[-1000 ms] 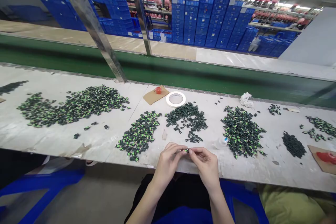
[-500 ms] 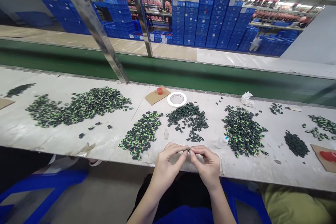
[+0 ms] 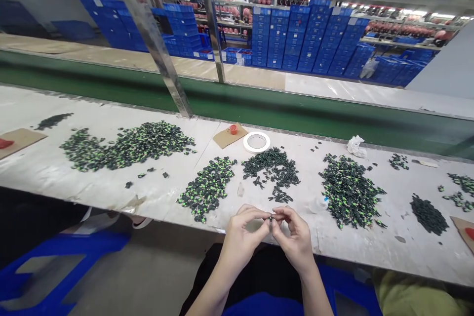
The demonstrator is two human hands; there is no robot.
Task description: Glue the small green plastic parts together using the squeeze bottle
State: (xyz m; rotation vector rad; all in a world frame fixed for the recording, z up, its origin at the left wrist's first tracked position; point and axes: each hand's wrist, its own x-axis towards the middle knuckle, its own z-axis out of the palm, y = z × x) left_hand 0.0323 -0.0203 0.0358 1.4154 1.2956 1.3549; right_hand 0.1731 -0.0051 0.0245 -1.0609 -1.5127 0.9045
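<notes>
Fingertips of my left hand [image 3: 242,237] and my right hand [image 3: 294,237] meet over the table's front edge. Both pinch one small dark part [image 3: 271,218], mostly covered by the fingers, so its exact kind does not show. Just beyond my hands lies a pile of small black parts [image 3: 268,163]. To the left is a heap of black-and-green parts [image 3: 208,185], and to the right a larger heap of black-and-green parts [image 3: 348,190]. A small clear scrap [image 3: 240,189] rests between the left heap and the black pile.
A white tape roll [image 3: 256,142] and a red-topped small tub [image 3: 233,129] on cardboard sit at the back. Crumpled white paper [image 3: 356,146] lies behind the right heap. A metal post [image 3: 163,59] rises at the table's back edge. Blue stools [image 3: 55,266] stand below.
The whole view has shifted, so the table's things appear slightly further right. My hands stay together on the small dark part, with the fingers only slightly moved.
</notes>
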